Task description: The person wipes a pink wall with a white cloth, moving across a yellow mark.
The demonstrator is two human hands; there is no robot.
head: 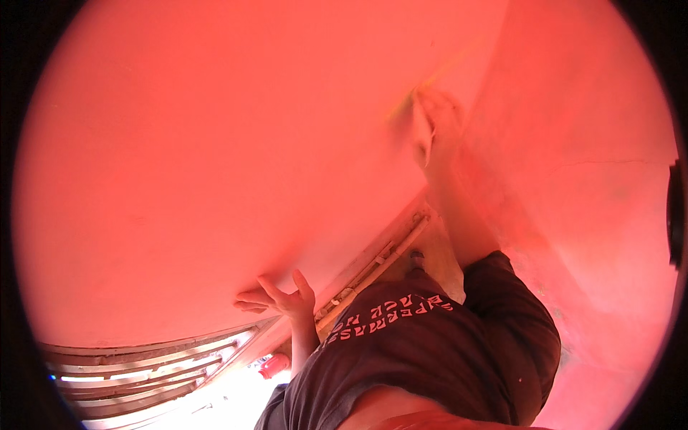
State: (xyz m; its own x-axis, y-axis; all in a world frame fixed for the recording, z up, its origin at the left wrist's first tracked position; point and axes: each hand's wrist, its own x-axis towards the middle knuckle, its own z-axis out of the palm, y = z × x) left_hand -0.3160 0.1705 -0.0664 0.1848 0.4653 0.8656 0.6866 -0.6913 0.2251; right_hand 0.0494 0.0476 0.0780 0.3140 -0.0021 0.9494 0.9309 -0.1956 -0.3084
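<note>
My right hand is raised against a broad pinkish-red wall, close to the corner with a second wall. In its fingers is a thin, pale folded sheet, blurred, so cloth or sandpaper I cannot tell. A yellowish streak shows beside the sheet; whether it lies on the wall is unclear. Lower and to the left, my left hand has its fingers spread and holds nothing. Its fingertips are near the wall, and whether they touch cannot be told.
At right stands the adjoining red wall, with a fine crack. Slatted bars cross a bright opening at lower left. A red container lies below my left forearm. A long pole or pipe runs along the wall's foot, near a shoe.
</note>
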